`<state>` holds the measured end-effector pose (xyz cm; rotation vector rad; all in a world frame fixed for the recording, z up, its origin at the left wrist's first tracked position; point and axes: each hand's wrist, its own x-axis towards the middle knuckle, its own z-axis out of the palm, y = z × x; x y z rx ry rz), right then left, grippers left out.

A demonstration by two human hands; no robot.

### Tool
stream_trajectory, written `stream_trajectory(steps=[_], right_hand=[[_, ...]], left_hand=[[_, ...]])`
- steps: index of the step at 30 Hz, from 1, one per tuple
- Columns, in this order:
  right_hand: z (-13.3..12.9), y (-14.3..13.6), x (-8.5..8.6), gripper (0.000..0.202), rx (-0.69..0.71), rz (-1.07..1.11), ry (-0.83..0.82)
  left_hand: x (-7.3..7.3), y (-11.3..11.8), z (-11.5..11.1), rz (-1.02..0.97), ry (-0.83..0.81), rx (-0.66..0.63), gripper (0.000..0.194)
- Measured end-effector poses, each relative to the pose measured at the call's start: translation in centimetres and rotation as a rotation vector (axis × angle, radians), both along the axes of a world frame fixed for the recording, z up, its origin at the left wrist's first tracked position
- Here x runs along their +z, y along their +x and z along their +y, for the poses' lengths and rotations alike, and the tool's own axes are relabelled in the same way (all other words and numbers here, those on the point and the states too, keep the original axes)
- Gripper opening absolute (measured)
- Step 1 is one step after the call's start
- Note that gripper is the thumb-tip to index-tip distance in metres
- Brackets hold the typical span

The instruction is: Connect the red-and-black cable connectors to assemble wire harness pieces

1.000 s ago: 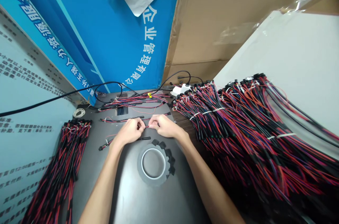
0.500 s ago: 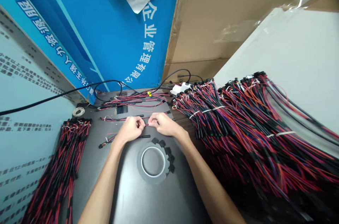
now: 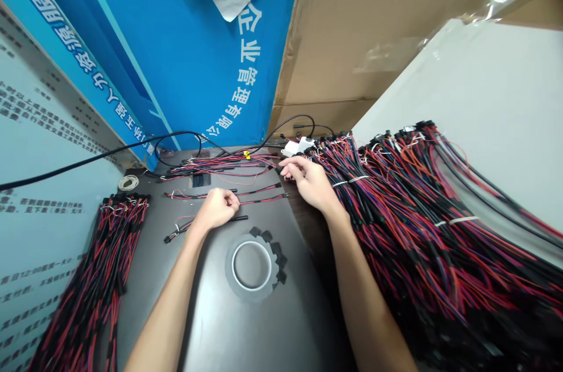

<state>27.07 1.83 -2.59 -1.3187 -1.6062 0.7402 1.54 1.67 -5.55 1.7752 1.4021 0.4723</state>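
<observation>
My left hand is closed in a pinch on the end of a red and black cable, which runs right across the grey table. My right hand hovers at the table's right edge, by the left end of a large cable bundle. Its fingers are partly spread, with nothing visible between them. Another thin cable lies just behind my left hand. A cable with a white tie lies in front of and left of it. Nearer to me is a roll of tape with black pieces along its rim.
Loose red and black wires lie at the back, near a white connector. A hanging wire bundle is on the left, beside a white coil. A black cord crosses the left side. Blue board and cardboard stand behind.
My right hand has left the cable near my left hand and moved right and back, its fingers opening. My left hand stays nearly in place. The view has shifted slightly.
</observation>
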Motion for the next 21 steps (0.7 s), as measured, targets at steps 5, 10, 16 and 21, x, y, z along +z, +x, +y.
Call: stream_trajectory(steps=[5, 10, 16, 21], right_hand=[[0.1, 0.4, 0.2, 0.032, -0.134, 0.182, 0.113], [0.3, -0.1, -0.1, 0.033, -0.14, 0.244, 0.109], [0.2, -1.8, -0.6, 0.021, 0.003, 0.019, 0.02], [0.1, -4.2, -2.0, 0.015, 0.142, -0.253, 0.019]], left_hand=[[0.1, -0.3, 0.1, 0.032, 0.032, 0.023, 0.018], [-0.6, -1.0, 0.4, 0.055, 0.078, 0.048, 0.017], [-1.4, -1.1, 0.6, 0.074, 0.165, 0.028, 0.017], [-1.4, -1.0, 0.6, 0.086, 0.182, 0.022, 0.017]])
